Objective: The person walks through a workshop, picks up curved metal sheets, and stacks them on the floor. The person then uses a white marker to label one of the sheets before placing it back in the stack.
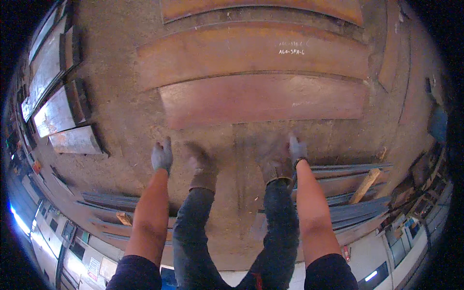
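Observation:
Both my hands wear grey gloves and reach out over the floor on either side of my boots. My left hand (162, 155) hangs left of the left boot (200, 164), fingers stretched out and a little apart, holding nothing. Beside the right boot (276, 166) is my right hand (297, 148), a dark band at its wrist. Its fingers point forward and look loosely extended, slightly blurred, with nothing visible in them. Ahead of both hands lies a reddish-brown curved metal plate (263, 99); neither hand touches it.
Beyond it lie a rusty curved plate (232, 53) with white marking and another plate (261, 7). Grey metal plates (55, 111) are stacked at left. Bundled metal bars (357, 212) with a wooden block (365, 186) lie at right, more bars (108, 200) at left.

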A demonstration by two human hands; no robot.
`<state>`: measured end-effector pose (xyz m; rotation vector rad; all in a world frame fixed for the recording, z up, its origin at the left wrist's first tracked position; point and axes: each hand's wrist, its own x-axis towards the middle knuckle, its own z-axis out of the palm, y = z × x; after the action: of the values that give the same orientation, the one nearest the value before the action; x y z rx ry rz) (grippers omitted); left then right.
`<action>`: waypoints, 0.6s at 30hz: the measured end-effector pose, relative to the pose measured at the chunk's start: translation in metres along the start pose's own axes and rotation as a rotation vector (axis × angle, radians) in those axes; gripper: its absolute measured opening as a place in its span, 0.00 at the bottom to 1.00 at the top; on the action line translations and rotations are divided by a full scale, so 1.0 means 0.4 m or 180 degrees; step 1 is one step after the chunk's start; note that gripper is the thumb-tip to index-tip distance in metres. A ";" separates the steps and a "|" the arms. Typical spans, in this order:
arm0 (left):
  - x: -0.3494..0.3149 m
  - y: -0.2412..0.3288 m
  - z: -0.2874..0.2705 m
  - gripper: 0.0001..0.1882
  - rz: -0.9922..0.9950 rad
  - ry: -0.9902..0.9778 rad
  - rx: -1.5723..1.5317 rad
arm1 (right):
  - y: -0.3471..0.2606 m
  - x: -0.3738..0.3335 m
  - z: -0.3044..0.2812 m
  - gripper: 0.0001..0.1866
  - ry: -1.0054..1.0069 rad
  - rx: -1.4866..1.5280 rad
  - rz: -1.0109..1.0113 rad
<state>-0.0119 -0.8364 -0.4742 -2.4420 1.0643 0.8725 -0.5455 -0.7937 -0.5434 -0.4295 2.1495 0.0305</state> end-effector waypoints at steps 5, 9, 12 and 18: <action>-0.247 -0.078 -0.052 0.46 -0.0502 -0.0198 -0.0301 | 0.026 -0.135 -0.010 0.32 -0.0706 0.0111 0.0007; -0.329 -0.193 -0.099 0.44 -0.0638 -0.0268 -0.0478 | 0.026 -0.251 -0.014 0.31 -0.0722 -0.0178 -0.0053; -0.352 -0.300 -0.158 0.41 -0.0739 -0.0562 -0.0488 | 0.024 -0.347 -0.026 0.32 -0.0654 -0.0267 -0.0190; -0.388 -0.454 -0.233 0.37 -0.0599 -0.0808 -0.0688 | -0.023 -0.470 -0.005 0.37 -0.0726 -0.0646 -0.0263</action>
<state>0.0784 -0.6806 -0.2918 -2.4647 0.6693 1.2475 -0.4463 -0.7479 -0.3903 -0.6024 1.9091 0.2414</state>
